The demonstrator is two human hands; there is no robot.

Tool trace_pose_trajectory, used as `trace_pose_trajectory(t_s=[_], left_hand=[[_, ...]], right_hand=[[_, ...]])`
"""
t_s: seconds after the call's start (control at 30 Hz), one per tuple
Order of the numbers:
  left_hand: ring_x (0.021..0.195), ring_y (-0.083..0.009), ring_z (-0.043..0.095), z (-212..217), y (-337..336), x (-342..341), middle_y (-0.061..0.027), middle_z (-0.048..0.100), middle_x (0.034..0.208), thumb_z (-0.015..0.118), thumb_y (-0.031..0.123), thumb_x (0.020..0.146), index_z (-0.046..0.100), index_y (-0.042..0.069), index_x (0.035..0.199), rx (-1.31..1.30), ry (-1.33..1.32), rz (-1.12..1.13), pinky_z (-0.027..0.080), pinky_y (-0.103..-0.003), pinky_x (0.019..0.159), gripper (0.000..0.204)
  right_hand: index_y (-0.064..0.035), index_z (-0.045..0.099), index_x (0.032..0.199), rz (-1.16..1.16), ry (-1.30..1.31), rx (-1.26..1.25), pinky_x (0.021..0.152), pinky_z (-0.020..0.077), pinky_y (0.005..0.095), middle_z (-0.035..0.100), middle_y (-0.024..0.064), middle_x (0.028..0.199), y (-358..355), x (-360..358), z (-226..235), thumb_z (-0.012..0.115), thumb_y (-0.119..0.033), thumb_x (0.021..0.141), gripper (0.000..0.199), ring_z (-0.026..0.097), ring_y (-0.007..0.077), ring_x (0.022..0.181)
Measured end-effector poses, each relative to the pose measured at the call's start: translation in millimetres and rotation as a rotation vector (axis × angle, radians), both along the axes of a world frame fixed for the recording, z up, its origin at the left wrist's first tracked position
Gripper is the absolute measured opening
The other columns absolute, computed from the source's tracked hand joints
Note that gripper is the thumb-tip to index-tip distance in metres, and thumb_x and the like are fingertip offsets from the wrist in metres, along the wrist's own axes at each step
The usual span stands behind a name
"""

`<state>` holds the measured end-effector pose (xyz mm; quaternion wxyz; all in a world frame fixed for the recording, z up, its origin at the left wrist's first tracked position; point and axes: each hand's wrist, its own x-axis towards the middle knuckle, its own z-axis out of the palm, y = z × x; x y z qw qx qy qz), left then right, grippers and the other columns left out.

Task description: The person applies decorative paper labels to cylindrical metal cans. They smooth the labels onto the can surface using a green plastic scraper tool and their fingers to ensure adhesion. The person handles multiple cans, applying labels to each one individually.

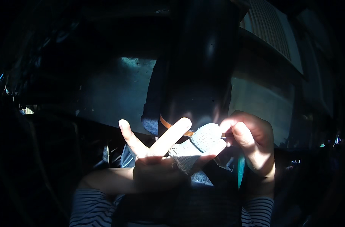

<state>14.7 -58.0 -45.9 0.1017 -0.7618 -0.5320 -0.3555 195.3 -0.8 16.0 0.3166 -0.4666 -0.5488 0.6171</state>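
Observation:
A pale, thick-textured knitted piece (207,137) with a rounded flap and a dark line along its fold lies bright in the light at the middle. My left hand (157,164) bears it on its fingers, one fingertip showing beneath the piece's right side. Its thumb and another finger stretch up and apart. At the piece's right edge my right hand (256,142) is closed in a pinch, its fingertips beside the knit. What lies between those fingertips is too small to make out. The lower part of the piece falls into shadow over the left hand.
A dark, smooth surface (197,75) with an orange-brown edge (165,123) rises just beyond my hands. Dark blue fabric (150,113) shows at its left. A green strip (240,172) hangs beside my right wrist. A ribbed panel (269,28) stands far right. Deep shadow hides much else.

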Motion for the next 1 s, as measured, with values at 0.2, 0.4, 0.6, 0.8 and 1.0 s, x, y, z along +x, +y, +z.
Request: trace_pose_trajectory(t_s=[0.2,0.4,0.6,0.8,1.0], left_hand=[[0.119,-0.0289,0.042,13.9,41.6,-18.4,-0.0075,0.057,0.110,0.073,0.024,0.070,0.046,0.017,0.129,-0.170,-0.057,-0.114,0.013,-0.066,0.101,0.066],[0.121,-0.0328,0.044,9.0,29.1,-41.1,-0.0137,0.062,0.099,0.053,0.032,0.084,0.035,-0.002,0.133,-0.582,-0.203,-0.082,0.009,-0.055,0.108,0.062],[0.109,-0.0243,0.053,-11.8,2.1,-32.0,0.0087,0.060,0.107,0.068,0.038,0.076,0.052,0.040,0.119,-0.049,-0.088,-0.065,0.021,-0.078,0.089,0.046],[0.106,-0.0179,0.049,-5.1,6.6,-8.9,-0.0047,0.042,0.122,0.067,0.045,0.076,0.045,0.036,0.126,0.057,0.117,-0.042,0.029,-0.068,0.095,0.055],[0.110,-0.0243,0.051,10.9,52.0,-22.4,-0.0132,0.058,0.109,0.069,0.034,0.074,0.042,0.011,0.127,-0.195,-0.209,-0.253,0.020,-0.063,0.100,0.064]], right_hand=[[-0.0026,0.061,0.088,-0.044,-0.104,0.056,0.057,0.0394,0.0190,0.057,-0.0001,0.073,-3.8,-2.3,-5.5,0.063,-0.008,0.082,0.008,0.050,0.0050,0.062],[-0.0044,0.057,0.071,0.000,-0.156,0.092,0.051,0.0353,0.0170,0.054,-0.0023,0.064,5.7,-14.4,-7.9,0.070,-0.007,0.076,0.014,0.045,0.0029,0.054],[-0.0027,0.059,0.075,0.003,-0.109,0.023,0.059,0.0454,0.0209,0.059,0.0034,0.070,5.5,-10.9,-4.2,0.068,-0.003,0.074,0.009,0.056,0.0094,0.061],[-0.0007,0.059,0.082,0.043,-0.166,0.054,0.067,0.0490,0.0244,0.061,0.0053,0.078,0.9,-7.2,2.1,0.061,-0.004,0.080,0.005,0.060,0.0127,0.071],[0.0011,0.062,0.095,-0.094,-0.261,0.459,0.061,0.0459,0.0232,0.061,0.0070,0.081,-13.6,-6.3,-14.6,0.061,0.001,0.080,0.016,0.057,0.0125,0.067]])
